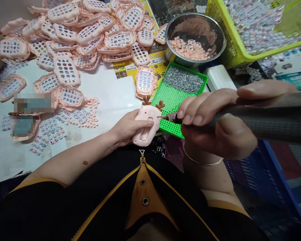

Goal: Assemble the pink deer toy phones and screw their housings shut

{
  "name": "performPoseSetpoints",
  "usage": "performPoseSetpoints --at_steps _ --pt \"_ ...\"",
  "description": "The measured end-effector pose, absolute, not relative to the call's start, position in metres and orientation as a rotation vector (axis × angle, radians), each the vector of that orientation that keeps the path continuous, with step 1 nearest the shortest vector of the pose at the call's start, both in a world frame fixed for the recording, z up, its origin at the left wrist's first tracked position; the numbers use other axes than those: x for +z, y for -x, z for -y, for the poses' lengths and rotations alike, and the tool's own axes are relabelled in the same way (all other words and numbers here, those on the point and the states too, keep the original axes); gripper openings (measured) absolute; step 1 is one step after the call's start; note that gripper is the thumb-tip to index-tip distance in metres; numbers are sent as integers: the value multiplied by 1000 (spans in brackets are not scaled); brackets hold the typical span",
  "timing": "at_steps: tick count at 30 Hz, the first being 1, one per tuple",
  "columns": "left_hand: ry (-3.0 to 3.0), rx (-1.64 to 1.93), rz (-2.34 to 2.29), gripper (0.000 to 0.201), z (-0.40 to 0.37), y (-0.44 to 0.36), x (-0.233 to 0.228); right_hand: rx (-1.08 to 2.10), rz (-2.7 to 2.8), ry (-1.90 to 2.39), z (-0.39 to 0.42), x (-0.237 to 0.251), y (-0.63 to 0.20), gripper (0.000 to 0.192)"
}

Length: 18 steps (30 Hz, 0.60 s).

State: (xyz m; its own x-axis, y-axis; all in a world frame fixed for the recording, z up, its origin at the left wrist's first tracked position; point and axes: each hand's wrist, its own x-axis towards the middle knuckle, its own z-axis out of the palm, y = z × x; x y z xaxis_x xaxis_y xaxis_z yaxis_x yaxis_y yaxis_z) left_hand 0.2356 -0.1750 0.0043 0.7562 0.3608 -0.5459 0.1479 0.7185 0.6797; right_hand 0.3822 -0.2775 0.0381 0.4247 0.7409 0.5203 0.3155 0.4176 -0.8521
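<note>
Close to the person's chest, at the near edge of the white worktop (110, 90), the left hand (126, 129) grasps a pale pink plastic toy-phone shell with small brown antlers (147, 125), back side up, thumb laid across it, probably so it cannot twist. The right hand (215, 120) is clenched around a dark grey electric screwdriver (261, 122), held almost level, its slim metal bit (165, 117) meeting the shell's right edge just below one antler. Holding the shell off the surface seems to let the tool come in sideways.

Just behind the shell lies a green perforated plastic tray (174, 100) with a heap of small silver screws (182, 79) at its far end, within easy reach of the tool hand. Beyond it stands a round steel bowl (195, 36) holding pink round button pieces. A yellow lattice basket (230, 40) crowds the far right corner.

To the left, a broad pile of pink keypad front covers (90, 33) spreads across the worktop, with loose keypad pieces (82, 115) scattered nearer. Between that pile and the left forearm is a bare stretch of white surface, the main free room; on the right, a blue crate (278, 167) hems the tool arm in closely.
</note>
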Motion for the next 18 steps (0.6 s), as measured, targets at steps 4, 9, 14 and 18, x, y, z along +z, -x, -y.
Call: performPoseSetpoints --at_steps 4,9,14,18 --pt "-764 130 -716 36 175 -238 4 346 1051 982 268 36 -373 27" --pt "-755 116 -687 30 175 -239 4 305 1176 1119 265 34 -372 34" --pt "-753 122 -669 29 174 -239 2 367 1230 918 264 31 -373 21" --pt "-787 121 -656 30 173 -241 1 351 1186 934 269 40 -370 21"
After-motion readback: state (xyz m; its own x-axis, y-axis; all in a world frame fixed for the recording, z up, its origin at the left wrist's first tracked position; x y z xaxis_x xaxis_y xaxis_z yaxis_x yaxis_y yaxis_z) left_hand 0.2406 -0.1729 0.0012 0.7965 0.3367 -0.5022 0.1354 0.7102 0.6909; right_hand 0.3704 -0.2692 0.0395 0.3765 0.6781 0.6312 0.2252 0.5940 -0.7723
